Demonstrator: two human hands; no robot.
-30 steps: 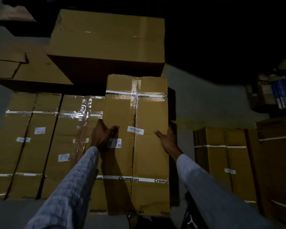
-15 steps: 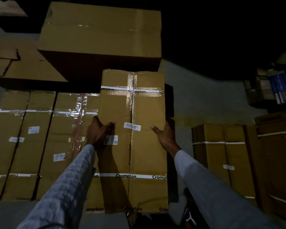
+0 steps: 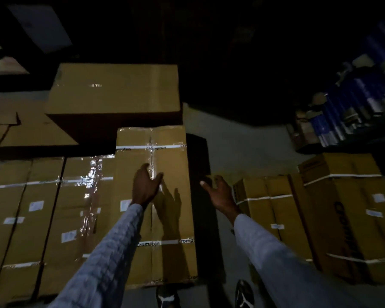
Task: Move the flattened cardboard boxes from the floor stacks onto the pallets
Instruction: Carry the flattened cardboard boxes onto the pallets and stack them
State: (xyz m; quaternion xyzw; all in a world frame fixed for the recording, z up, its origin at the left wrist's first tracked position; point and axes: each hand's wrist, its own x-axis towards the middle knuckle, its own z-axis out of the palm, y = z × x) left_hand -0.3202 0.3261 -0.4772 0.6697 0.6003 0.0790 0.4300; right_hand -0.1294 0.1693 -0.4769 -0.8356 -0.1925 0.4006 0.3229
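A dim storeroom: taped cartons (image 3: 31, 218) crowd the concrete floor (image 3: 242, 147).

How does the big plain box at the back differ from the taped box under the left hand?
The big plain box lies crosswise and stands higher; the taped box lies lengthwise, lower, in a row with others. The big plain box shows only clear tape, while the taped box has white printed bands. The left hand is over the taped box; nothing is near the plain one. Both are brown cardboard.
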